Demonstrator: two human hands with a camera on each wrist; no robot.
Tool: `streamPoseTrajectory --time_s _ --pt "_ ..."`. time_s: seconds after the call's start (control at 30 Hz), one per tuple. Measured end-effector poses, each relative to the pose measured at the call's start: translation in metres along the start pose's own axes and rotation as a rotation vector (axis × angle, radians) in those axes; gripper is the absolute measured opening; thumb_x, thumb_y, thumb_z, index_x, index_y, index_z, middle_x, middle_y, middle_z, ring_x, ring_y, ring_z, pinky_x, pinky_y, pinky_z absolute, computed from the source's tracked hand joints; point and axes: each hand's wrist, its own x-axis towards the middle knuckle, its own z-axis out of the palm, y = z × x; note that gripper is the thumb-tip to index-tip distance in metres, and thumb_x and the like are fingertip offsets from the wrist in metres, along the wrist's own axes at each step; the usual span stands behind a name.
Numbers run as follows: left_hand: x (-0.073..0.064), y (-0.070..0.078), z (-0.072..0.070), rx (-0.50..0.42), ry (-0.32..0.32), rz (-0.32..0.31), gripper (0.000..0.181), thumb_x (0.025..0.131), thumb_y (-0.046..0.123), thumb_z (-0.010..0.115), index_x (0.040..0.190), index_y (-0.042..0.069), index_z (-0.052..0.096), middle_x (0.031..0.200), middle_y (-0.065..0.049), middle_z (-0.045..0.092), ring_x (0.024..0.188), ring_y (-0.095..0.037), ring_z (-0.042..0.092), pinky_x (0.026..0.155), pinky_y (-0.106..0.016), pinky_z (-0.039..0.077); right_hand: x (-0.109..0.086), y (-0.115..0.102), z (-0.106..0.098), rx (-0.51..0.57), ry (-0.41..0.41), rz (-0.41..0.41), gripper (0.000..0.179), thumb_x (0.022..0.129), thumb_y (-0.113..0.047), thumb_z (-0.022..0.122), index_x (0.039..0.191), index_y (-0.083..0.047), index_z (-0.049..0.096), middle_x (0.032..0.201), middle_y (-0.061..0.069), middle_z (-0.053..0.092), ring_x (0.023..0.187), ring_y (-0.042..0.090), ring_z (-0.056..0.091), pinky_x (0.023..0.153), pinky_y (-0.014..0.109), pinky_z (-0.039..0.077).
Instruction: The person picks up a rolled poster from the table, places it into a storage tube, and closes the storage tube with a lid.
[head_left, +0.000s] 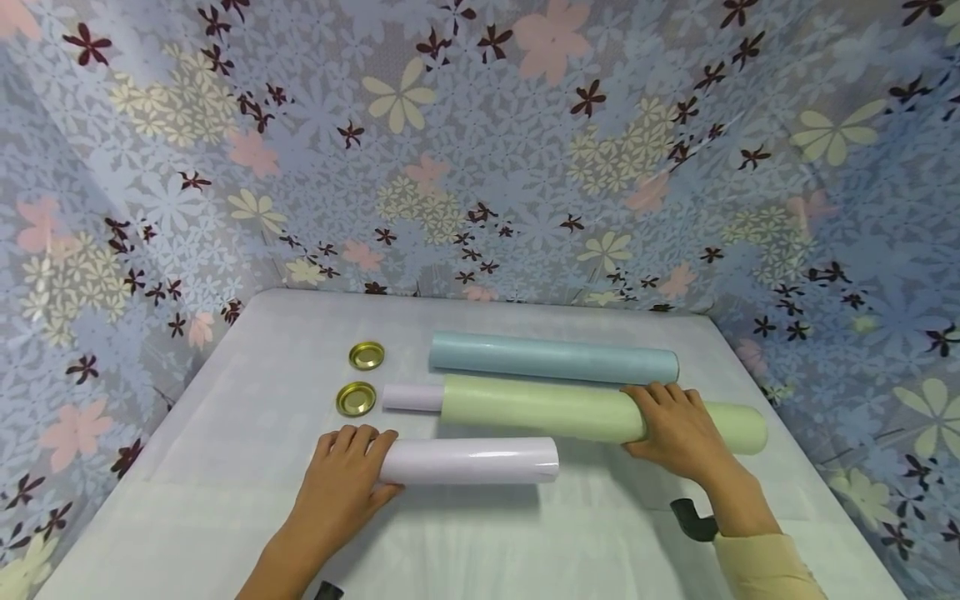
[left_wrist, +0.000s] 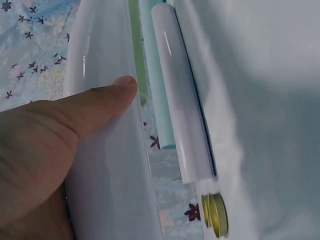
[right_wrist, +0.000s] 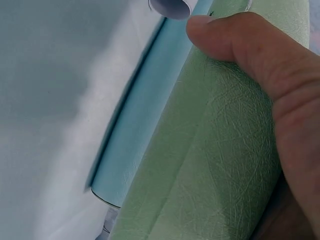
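My left hand (head_left: 347,471) grips a glossy white roll (head_left: 476,461) near its left end, thumb along the near side; the roll hangs level above the table, its shadow below. My right hand (head_left: 675,427) holds a longer pale green roll (head_left: 540,408) toward its right end, thumb across the textured surface (right_wrist: 200,150) in the right wrist view. A second white roll (head_left: 412,397) lies behind the green one, which hides most of it; the left wrist view shows more of this roll (left_wrist: 185,100). Farther back rests a light blue roll (head_left: 555,358).
Two shallow gold round lids (head_left: 356,399) lie left of the rolls on the white-covered table (head_left: 225,433). Floral cloth (head_left: 480,167) hangs behind and along both sides. A black curved piece (head_left: 693,521) shows by the right wrist.
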Motion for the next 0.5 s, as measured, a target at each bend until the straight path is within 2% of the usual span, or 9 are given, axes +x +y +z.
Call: streamPoseTrajectory --time_s 0.5 --pt "-0.001 -0.026 -0.017 0.003 0.025 0.029 0.069 0.065 0.048 0.081 0.12 0.014 0.056 0.107 -0.005 0.06 0.103 -0.028 0.055 0.087 -0.045 0.042 -0.003 0.008 -0.008 -0.012 0.022 -0.01 0.078 0.06 -0.038 0.086 0.125 -0.013 0.051 0.109 0.014 0.061 0.1 0.038 0.055 0.08 0.055 0.04"
